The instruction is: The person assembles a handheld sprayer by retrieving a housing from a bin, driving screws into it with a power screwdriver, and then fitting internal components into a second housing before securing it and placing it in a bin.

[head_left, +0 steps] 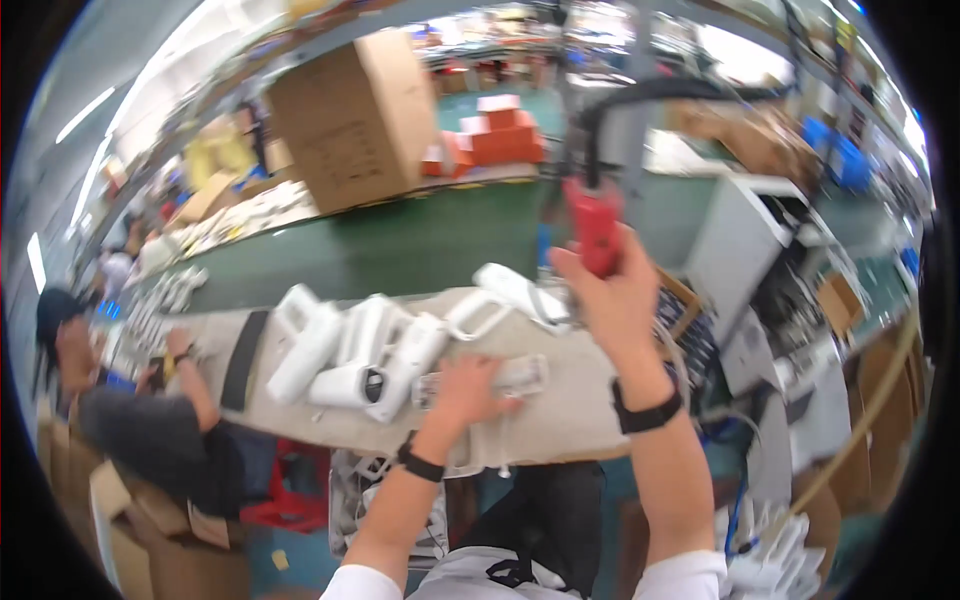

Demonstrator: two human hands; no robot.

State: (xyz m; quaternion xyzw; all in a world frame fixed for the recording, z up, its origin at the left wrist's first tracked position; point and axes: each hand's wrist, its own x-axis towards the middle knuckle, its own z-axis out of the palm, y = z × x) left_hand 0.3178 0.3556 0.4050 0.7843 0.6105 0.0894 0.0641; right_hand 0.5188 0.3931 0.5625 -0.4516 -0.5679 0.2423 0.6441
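Note:
My right hand (622, 300) is raised over the right part of the bench, fingers wrapped round a red power screwdriver (597, 232) that hangs from above on a black cord. Low on the bench, my left hand (468, 388) grips a long, pale plastic housing part (522, 375) lying flat; the hand covers its middle. Just left of it lie several white plastic housings (305, 350), some with looped handles. Another white housing (505, 290) with a looped handle lies beyond my left hand. Motion blur hides fine detail.
A beige mat (580, 400) covers the bench, with a green conveyor belt (400, 245) behind it. A large cardboard box (345, 125) stands beyond. White parts fill a crate (430, 525) below the bench. A co-worker (160, 430) sits at the left; a white cabinet (735, 235) stands right.

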